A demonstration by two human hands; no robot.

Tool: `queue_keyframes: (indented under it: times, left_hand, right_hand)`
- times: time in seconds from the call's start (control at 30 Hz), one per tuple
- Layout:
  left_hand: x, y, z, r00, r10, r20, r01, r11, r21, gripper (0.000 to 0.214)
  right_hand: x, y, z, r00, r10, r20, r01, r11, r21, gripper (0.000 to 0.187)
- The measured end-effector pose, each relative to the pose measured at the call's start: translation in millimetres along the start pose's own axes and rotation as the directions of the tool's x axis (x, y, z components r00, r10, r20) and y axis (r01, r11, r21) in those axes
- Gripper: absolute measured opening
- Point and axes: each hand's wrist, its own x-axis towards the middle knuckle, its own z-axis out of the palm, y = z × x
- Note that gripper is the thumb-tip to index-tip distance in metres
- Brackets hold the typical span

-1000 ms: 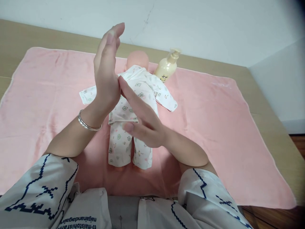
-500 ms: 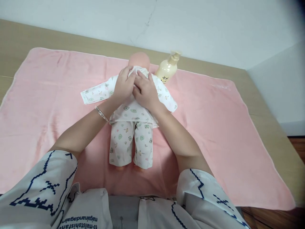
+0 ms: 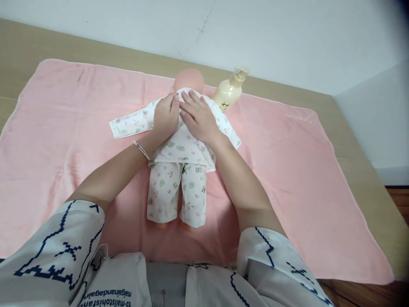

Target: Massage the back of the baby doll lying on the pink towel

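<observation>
A baby doll lies on the pink blanket, its bald head (image 3: pixel 189 79) pointing away from me. It wears a white printed long-sleeved shirt (image 3: pixel 179 147) and matching pants (image 3: pixel 162 192); its feet barely show below the cuffs. At the upper chest of the shirt, my left hand (image 3: pixel 166 114) is closed, fingers curled in at the cloth by the front opening. My right hand (image 3: pixel 200 115) lies flat on the other side of the chest with its fingers spread. The cloth under both palms is hidden.
The pink blanket (image 3: pixel 287 179) covers most of the wooden table (image 3: pixel 358 170). Beyond the doll's right-hand shoulder in view stands a cream pump bottle (image 3: pixel 228 91), tilted by the lens. A white wall (image 3: pixel 271 38) borders the table's far edge.
My left hand's fingers have curled in from lying flatter on the shirt. My right hand has shifted slightly to the right, its fingers still spread.
</observation>
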Motion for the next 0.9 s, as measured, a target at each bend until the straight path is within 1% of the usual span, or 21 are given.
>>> queue_keyframes:
  times: [0.07, 0.1, 0.17, 0.23, 0.3, 0.37, 0.43, 0.5, 0.57, 0.63, 0.7, 0.77, 0.83, 0.9]
  left_hand:
    - [-1.0, -1.0, 2.0, 1.0, -0.002, -0.009, 0.003, 1.0, 0.022, 0.054]
    - [-1.4, -1.1, 2.7, 1.0, -0.003, -0.005, 0.004, 1.0, 0.024, 0.054]
    - [-1.7, -1.2, 3.2, 1.0, -0.004, 0.01, 0.004, 1.0, 0.023, 0.05]
    - [-1.1, -1.6, 2.8, 1.0, -0.008, 0.014, 0.008, 1.0, 0.03, 0.042]
    - [-0.1, -2.7, 2.3, 1.0, -0.018, -0.002, 0.018, 0.999, 0.041, 0.033]
    - [0.9, -3.9, 2.3, 1.0, -0.022, -0.018, 0.023, 0.999, 0.049, 0.029]
    - [1.5, -4.8, 2.9, 1.0, -0.01, -0.023, 0.011, 0.999, 0.051, 0.03]
    - [2.1, -5.4, 4.2, 1.0, 0.01, -0.021, -0.009, 0.998, 0.058, 0.031]
    - [2.8, -6.0, 5.6, 1.0, 0.018, -0.02, -0.017, 0.998, 0.063, 0.037]
    - [3.5, -6.4, 6.3, 1.0, 0.014, -0.019, -0.013, 0.998, 0.061, 0.049]
    - [3.4, -5.8, 5.7, 1.0, 0.006, -0.021, -0.005, 0.999, 0.045, 0.064]
    - [2.8, -4.5, 3.8, 1.0, 0.004, -0.019, -0.004, 1.0, 0.021, 0.077]
    - [2.7, -3.7, 1.8, 1.0, -0.002, 0.008, 0.002, 1.0, -0.005, 0.083]
    - [4.1, -4.8, 1.2, 0.999, -0.015, 0.051, 0.017, 0.999, -0.028, 0.082]
  right_hand:
    - [2.4, 13.6, -2.7, 1.0, -0.001, 0.001, 0.001, 1.0, 0.015, 0.048]
    - [2.1, 15.7, -3.0, 1.0, 0.023, -0.012, -0.023, 1.0, 0.008, 0.049]
    - [-1.1, 8.6, -1.4, 0.992, 0.111, -0.051, -0.113, 0.993, -0.032, 0.052]
    - [-6.2, -9.0, 1.6, 0.985, 0.158, -0.062, -0.163, 0.983, -0.083, 0.054]
    - [-10.1, -26.3, 3.5, 0.995, 0.098, -0.019, -0.1, 0.987, -0.124, 0.055]
    - [-10.5, -33.6, 3.4, 0.999, 0.014, 0.037, -0.009, 0.991, -0.134, 0.055]
    - [-7.1, -27.5, 1.5, 0.999, -0.01, 0.048, 0.016, 0.993, -0.118, 0.052]
    - [-1.7, -12.6, -0.4, 1.0, 0.012, 0.024, -0.01, 0.996, -0.085, 0.047]
    - [2.7, 1.8, -0.9, 0.999, 0.051, -0.015, -0.052, 0.997, -0.05, 0.047]
    - [2.8, 7.3, 0.2, 0.992, 0.113, -0.053, -0.115, 0.993, -0.037, 0.05]
    - [-2.7, 1.1, 1.9, 0.977, 0.199, -0.074, -0.202, 0.978, -0.049, 0.053]
    - [-11.8, -13.1, 2.4, 0.969, 0.238, -0.061, -0.242, 0.968, -0.072, 0.054]
    - [-19.4, -27.2, 1.1, 0.983, 0.184, -0.018, -0.185, 0.979, -0.09, 0.052]
    - [-20.9, -33.1, -1.1, 0.995, 0.099, 0.025, -0.096, 0.991, -0.095, 0.049]
